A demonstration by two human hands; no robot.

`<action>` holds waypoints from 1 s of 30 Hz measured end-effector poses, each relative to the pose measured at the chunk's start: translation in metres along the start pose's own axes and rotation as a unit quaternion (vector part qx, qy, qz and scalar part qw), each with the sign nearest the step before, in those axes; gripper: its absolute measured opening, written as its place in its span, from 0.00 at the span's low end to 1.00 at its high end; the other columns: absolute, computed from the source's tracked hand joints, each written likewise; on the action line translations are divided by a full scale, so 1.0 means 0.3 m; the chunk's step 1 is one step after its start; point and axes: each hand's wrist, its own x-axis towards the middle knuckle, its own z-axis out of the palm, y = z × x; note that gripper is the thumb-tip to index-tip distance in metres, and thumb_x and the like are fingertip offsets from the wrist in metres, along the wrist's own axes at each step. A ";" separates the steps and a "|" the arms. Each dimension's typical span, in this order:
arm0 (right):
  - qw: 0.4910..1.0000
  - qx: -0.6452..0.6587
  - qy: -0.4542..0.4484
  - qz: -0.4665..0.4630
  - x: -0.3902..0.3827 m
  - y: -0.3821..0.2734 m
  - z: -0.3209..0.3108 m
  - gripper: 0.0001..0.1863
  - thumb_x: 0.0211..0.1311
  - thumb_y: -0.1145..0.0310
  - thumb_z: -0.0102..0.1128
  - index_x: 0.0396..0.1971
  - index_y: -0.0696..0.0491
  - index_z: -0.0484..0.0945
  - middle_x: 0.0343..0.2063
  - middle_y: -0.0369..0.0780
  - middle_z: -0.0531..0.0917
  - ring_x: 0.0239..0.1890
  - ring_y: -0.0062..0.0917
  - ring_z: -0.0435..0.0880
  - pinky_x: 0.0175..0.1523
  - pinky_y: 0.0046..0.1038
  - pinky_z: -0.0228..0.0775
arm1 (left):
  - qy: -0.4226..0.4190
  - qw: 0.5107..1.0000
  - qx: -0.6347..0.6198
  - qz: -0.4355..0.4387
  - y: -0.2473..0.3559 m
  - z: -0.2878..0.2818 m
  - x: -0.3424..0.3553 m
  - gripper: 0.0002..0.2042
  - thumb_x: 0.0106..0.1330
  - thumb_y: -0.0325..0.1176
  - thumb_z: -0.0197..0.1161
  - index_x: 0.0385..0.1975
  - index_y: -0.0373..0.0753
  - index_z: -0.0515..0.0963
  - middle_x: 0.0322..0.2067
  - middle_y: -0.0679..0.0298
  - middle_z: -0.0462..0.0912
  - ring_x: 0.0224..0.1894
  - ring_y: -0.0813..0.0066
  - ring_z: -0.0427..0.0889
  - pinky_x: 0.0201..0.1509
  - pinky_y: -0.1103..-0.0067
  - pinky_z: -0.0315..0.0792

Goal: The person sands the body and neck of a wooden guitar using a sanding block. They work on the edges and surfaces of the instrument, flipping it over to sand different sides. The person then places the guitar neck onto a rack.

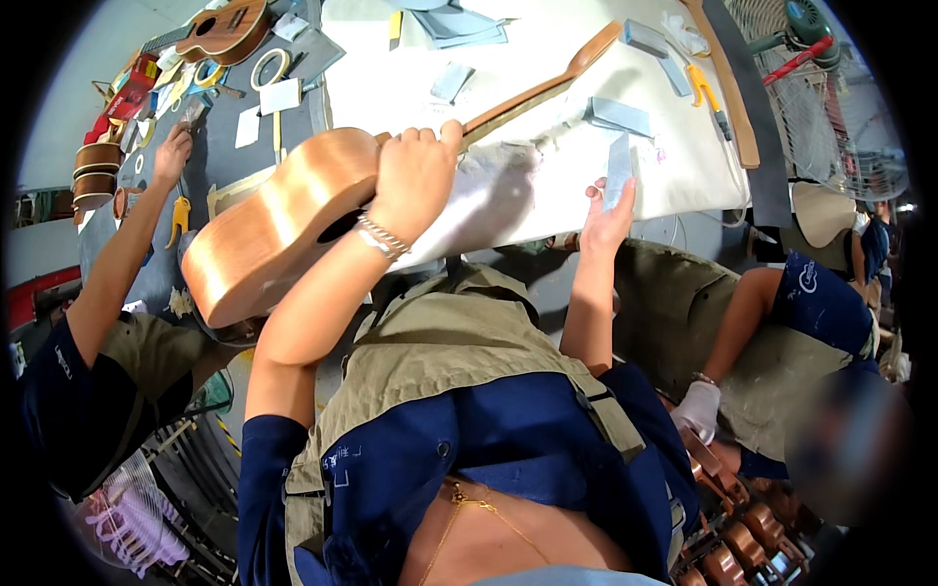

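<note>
My left hand [415,181] is closed around the ukulele [278,225] where its neck meets the body. The ukulele is bare light-brown wood, tilted on its edge. Its body lies to the left at the bench edge, and its neck and headstock [594,47] point up to the far right. Part of the dark sound hole shows beside my left wrist. In my right hand [608,215], between thumb and fingers, is a narrow grey-blue strip of sandpaper [618,164], raised near the bench's front edge and apart from the ukulele.
On the white-covered bench [391,73] lie grey-blue sandpaper pieces [620,115], stacked sheets [454,24] and a yellow-handled tool [702,86]. A wooden strip [728,88] lines the right edge, before a fan [831,107]. Co-workers' hands show at left [174,151] and, white-gloved, at right [699,408].
</note>
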 end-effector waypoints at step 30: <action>0.499 -0.562 -0.569 -0.333 -0.153 0.226 0.441 0.36 0.56 0.46 0.55 0.59 0.57 0.66 0.59 0.43 0.69 0.65 0.29 0.63 0.68 0.54 0.34 | -0.011 0.962 0.000 -0.274 -0.180 -0.061 -0.263 0.39 0.35 0.33 0.74 0.55 0.43 0.67 0.45 0.60 0.71 0.51 0.59 0.71 0.63 0.64 0.60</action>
